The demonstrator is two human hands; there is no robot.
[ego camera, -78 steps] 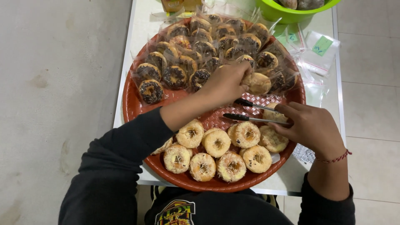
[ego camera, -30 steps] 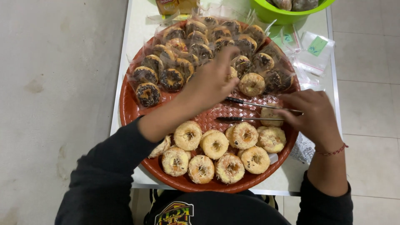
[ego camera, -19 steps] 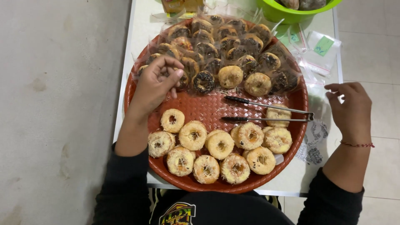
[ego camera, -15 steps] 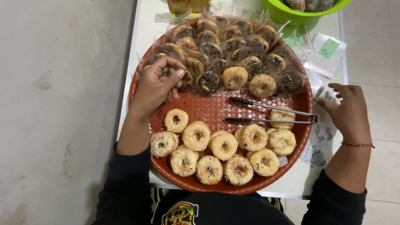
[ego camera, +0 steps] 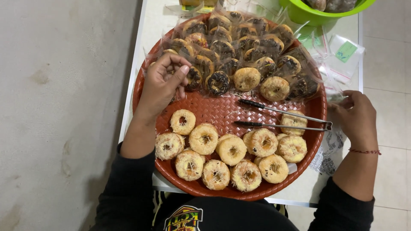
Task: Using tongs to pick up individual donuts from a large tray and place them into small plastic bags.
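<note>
Two hands apart, left hand point(ego camera: 165, 83) grip loosely curled, empty, over wrapped doughnuts point(ego camera: 239, 47), tongs point(ego camera: 282, 119) beside open right hand point(ego camera: 357, 117)

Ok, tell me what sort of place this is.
Probably a home kitchen or small home bakery packing spot: a round red woven tray of doughnuts, some already bagged in clear wrappers, metal tongs, spare plastic bags, on a small white table.

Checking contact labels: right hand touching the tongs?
Apart. Head view shows the right hand off the tray's edge, with a gap before the tongs' hinge end.
</note>
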